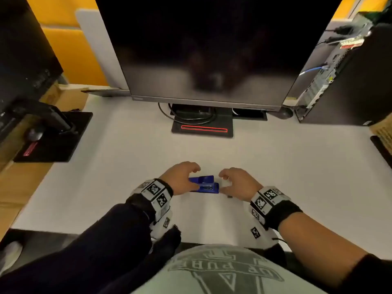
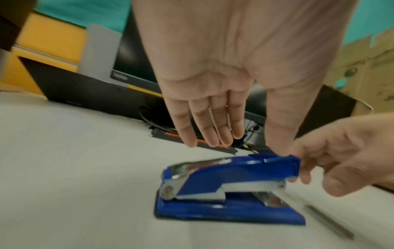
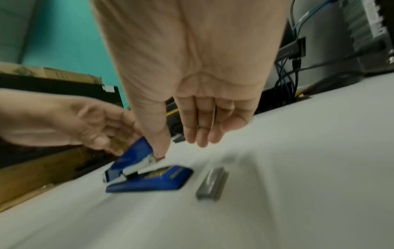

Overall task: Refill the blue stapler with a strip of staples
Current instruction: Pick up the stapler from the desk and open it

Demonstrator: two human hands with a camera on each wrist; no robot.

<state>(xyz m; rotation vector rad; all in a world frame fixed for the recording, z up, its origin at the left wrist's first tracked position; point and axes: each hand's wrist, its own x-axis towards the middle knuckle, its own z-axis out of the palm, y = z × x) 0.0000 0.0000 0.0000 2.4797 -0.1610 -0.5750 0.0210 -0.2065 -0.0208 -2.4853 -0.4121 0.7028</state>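
Stapler [image 1: 204,185] on the near table [image 1: 275,166], between my hands: left hand [image 1: 182,176] open above its hinge end, right hand [image 1: 237,181] loosely open, thumb touching its nose, probably to lift the lid; staples [image 3: 212,183] lie just right.

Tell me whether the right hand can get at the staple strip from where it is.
Probably yes: the staple strip lies bare on the table beside the blue stapler, just below the right hand, with nothing over it.

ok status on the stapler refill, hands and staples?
Left hand open over blue stapler, thumb on its top. Right hand at the front end, grip unclear. Staple strip loose on desk beside it. Nothing blocking.
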